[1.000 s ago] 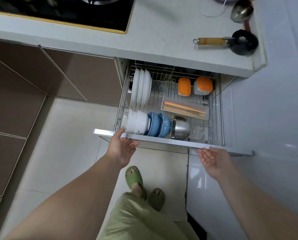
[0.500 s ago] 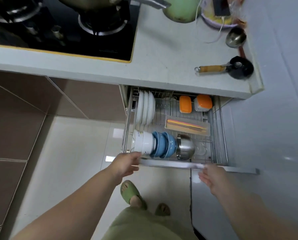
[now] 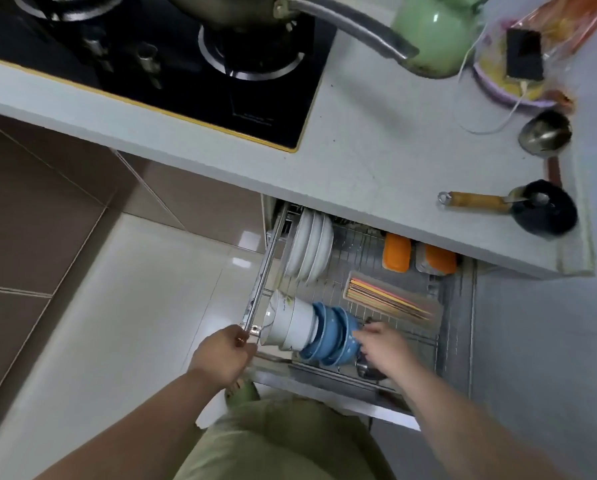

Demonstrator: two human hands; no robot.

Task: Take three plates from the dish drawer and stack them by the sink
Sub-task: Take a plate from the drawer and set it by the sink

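Observation:
The wire dish drawer (image 3: 458,306) stands pulled out under the counter. Several white plates (image 3: 309,249) stand on edge in its rack at the back left. My left hand (image 3: 226,351) is closed on the drawer's front left corner, beside the rail. My right hand (image 3: 383,346) reaches over the front edge into the drawer, fingers spread, resting by the blue bowls (image 3: 331,336) and covering most of a steel bowl. It holds nothing. The plates are well beyond both hands. No sink is in view.
White bowls (image 3: 286,323) lie stacked on their sides left of the blue ones. A chopstick tray (image 3: 390,299) and two orange-lidded boxes (image 3: 397,252) sit further back. The counter (image 3: 376,161) overhangs the drawer, carrying a stove, a pan, a green kettle and a ladle.
My right hand left the drawer's front edge and moved in over the bowls. My left hand stayed at the front left corner. The view tilted up toward the stove.

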